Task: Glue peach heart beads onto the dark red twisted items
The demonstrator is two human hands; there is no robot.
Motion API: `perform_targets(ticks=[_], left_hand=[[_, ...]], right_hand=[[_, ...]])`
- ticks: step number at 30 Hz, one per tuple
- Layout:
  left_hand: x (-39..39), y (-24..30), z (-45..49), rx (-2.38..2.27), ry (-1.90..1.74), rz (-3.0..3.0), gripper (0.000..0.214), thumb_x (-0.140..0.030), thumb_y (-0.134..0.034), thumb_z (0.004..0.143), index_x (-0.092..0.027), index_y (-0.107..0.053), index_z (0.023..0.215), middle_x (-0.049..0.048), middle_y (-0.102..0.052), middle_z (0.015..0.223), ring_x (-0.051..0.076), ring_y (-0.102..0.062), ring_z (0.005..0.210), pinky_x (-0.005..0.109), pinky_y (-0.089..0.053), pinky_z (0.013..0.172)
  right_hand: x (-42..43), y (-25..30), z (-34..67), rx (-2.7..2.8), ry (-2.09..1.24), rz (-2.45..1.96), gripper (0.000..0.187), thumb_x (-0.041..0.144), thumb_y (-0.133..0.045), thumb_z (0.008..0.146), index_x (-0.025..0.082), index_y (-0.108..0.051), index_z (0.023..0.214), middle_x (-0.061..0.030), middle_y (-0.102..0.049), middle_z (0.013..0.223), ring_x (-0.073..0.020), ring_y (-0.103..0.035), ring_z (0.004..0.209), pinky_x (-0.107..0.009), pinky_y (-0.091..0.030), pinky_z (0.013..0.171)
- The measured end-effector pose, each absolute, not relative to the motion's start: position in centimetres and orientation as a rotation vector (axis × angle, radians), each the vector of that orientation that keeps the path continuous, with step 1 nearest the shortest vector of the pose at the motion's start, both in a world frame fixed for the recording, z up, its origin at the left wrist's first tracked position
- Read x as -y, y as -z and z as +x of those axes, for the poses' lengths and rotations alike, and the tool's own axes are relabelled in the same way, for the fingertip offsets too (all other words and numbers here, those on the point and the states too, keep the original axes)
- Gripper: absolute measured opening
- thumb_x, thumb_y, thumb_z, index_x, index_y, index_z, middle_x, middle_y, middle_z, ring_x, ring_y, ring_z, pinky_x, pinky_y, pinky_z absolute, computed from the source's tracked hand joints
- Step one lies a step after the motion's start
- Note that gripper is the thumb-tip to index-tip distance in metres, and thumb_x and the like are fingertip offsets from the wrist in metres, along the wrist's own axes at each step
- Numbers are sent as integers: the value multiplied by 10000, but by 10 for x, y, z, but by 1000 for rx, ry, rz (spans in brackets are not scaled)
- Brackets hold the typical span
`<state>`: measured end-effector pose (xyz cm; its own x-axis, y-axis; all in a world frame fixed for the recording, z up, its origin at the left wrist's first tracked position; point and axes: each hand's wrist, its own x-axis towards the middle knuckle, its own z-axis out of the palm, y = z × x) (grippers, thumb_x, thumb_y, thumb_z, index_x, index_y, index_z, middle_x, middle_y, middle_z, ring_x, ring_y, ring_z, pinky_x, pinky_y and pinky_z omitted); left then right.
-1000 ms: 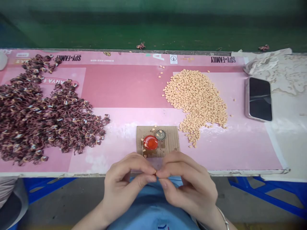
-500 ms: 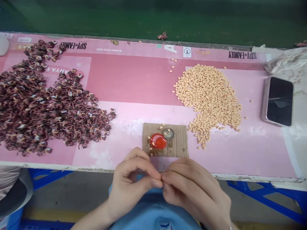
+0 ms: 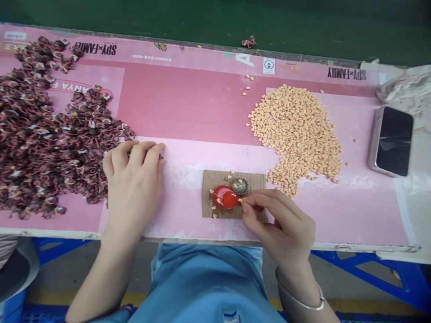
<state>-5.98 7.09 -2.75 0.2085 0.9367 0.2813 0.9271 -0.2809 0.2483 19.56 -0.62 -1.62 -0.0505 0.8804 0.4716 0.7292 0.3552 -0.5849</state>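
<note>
My left hand lies palm down at the right edge of a heap of small dark brown-and-maroon figures. Its fingers are slightly apart and touch the heap; the fingertips are partly hidden. Between thumb and fingers, my right hand pinches a tiny beige piece at the rim of a red, shiny shallow cap. This cap rests on a cardboard square, beside a metal bottle cap. Several loose beige bits lie around both caps.
A large pile of beige pieces spreads right of the cardboard. Farther right are a phone and crumpled wrapping. One dark figure lies on the green surface beyond the table's back edge.
My hands have parted from where they met in front of the table. The left moved up and left to the dark heap; the right moved up to the red cap with a beige piece.
</note>
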Motion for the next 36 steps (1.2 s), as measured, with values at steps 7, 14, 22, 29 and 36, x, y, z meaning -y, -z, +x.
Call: perform_targets(ticks=[7,14,22,29,36], left_hand=[[-67,23,-61,-1806,-734,2410,220,-261,-650,1021,-286,-771,1203,103,-793,1117,398,-646,1146,572,-411,1045],[-47,5,-52,-1484,-1103,1922,149,-163,-787,926,-267,-755,1028,-1,-741,962,194,-688,866,334,-552,810],[-4,-4,-19,-932,-1073,888,113,-276,-873,913,-283,-788,988,-4,-767,882,125,-759,800,172,-637,703],[3,-1,-5,-643,-842,421,163,-269,-925,855,-235,-788,936,-7,-724,791,52,-645,592,110,-552,595],[1,-2,-3,-626,-823,407,150,-253,-919,863,-231,-794,943,-11,-741,806,42,-665,601,93,-563,614]], right_hand=[[6,17,194,1849,-222,-1422,179,77,-654,975,253,-658,945,2,-747,805,-127,-680,618,-237,-534,498],[3,19,197,1886,-176,-1398,184,67,-666,958,251,-658,954,0,-744,809,-134,-686,639,-243,-559,541],[13,-4,189,1794,-316,-1277,186,33,-645,951,216,-639,923,2,-703,751,-131,-672,650,-253,-572,560],[15,-11,171,1773,-419,-1145,180,57,-619,1008,211,-614,913,18,-709,724,-93,-674,628,-226,-605,620],[24,-17,182,1895,-426,-1176,166,51,-638,990,208,-673,947,10,-751,777,-104,-713,668,-205,-646,688]])
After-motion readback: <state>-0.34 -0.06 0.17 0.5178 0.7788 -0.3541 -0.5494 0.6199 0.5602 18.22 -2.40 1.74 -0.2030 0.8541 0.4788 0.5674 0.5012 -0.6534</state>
